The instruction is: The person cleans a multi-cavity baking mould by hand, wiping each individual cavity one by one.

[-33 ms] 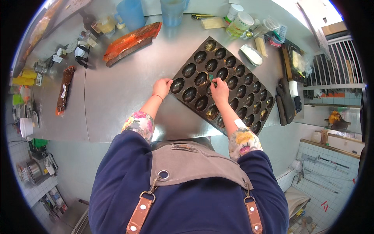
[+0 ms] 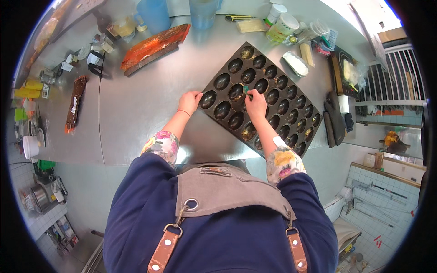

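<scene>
Shiny metal table (image 2: pixel 132 109): left hand (image 2: pixel 188 101) pinches dark oval-cupped tray (image 2: pixel 229 101), right hand (image 2: pixel 257 105) a green piece (image 2: pixel 246 88).

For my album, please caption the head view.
Left hand at a dark, oval-hollowed metal tray, right hand pinching small green item over it.

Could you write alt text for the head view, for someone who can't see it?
A person's right hand pinches a small green item over a dark tray of rounded hollows, while the left hand touches the tray's left corner. The tray lies diagonally on a metal table, with two blue jugs standing at the back.
</scene>
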